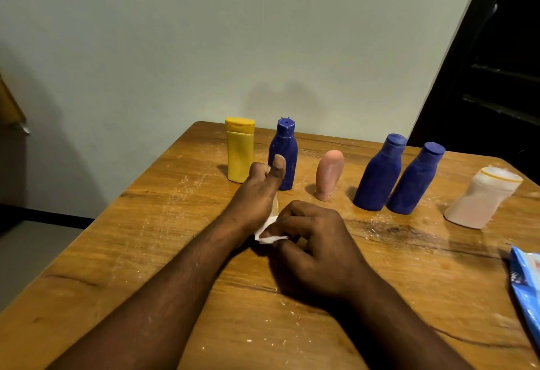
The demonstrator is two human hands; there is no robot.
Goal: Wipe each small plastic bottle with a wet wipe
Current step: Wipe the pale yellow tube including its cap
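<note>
Several small plastic bottles stand in a row at the far side of the wooden table (146, 238): a yellow bottle (239, 150), a blue bottle (285, 147) with its cap open, a pink bottle (328, 175) standing on its cap, two more blue bottles (378, 172) (415, 178) and a white bottle (483, 201) at the right. In front of them both hands hold a white wet wipe (267, 233). My left hand (260, 191) grips its upper part with the thumb raised. My right hand (314, 241) pinches its lower end.
A blue wet-wipe packet (526, 288) lies at the table's right edge. White dust and scratches mark the tabletop. A pale wall rises behind the table, and a dark doorway lies at the right.
</note>
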